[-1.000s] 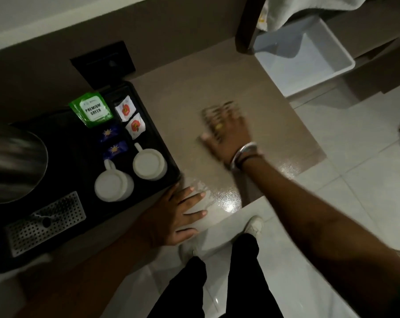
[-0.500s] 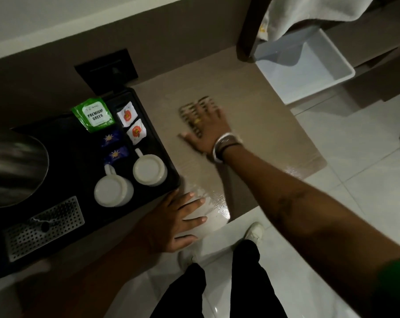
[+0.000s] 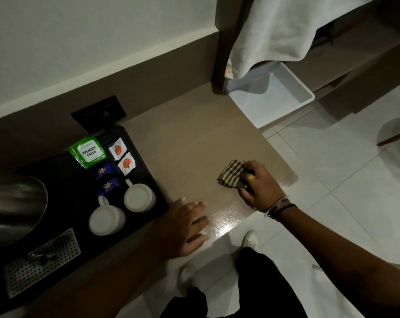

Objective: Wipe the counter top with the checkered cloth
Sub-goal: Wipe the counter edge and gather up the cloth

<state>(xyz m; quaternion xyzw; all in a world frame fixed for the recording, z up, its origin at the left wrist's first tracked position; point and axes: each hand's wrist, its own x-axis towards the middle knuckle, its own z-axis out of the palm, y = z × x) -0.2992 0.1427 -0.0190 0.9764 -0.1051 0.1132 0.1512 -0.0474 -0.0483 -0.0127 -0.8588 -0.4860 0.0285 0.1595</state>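
Currently, head view only, so one pass:
step: mid-wipe, as I read it; cloth is down on the bare part of the surface.
right hand: grip closed over the checkered cloth, fingers curled on its right part, pressing it flat near the surface's right edge.
cloth: folded pad, striped part showing left of the fingers, touching the surface.
left hand: grip spread, palm down, holding nothing, resting at the front edge just beside the black tray.
tray: two cups and sachets, well left of the cloth.
coverage: glossy patch near the front edge could be damp or just glare, I can't tell.
next: I'd sweep the cloth back left toward the tray, keep pressure even, stop short of the tray rim, then cover the rear strip by the wall.
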